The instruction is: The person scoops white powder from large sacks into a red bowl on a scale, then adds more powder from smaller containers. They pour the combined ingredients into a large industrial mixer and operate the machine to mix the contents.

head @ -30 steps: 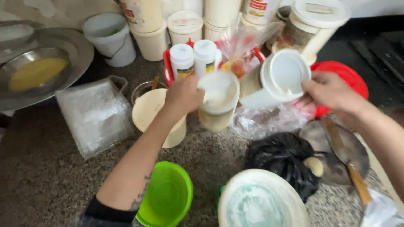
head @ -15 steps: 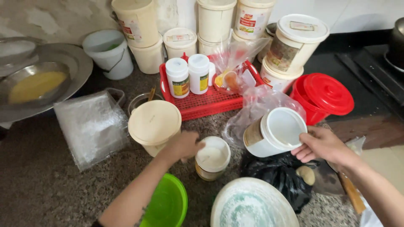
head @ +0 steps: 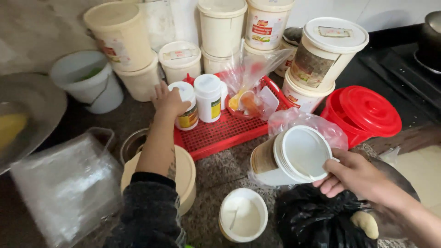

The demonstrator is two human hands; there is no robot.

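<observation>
**Reaching for a jar while a tub is held tipped**

The left hand [head: 169, 102] closes around a small white jar [head: 186, 106] on the red tray [head: 220, 135]. The right hand [head: 356, 177] grips a lidded white tub [head: 294, 156], tilted sideways. Just below the tub sits an open cup [head: 243, 220] holding white paste. Lifting the jar likely calls for a firm grasp.

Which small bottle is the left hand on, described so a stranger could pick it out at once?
Find the red slotted tray in front of the stacked cream tubs. Two small white bottles stand at its left end; the left hand grips the left bottle. Unlike its right-hand neighbour, which stands free, it is partly covered by fingers.
</observation>
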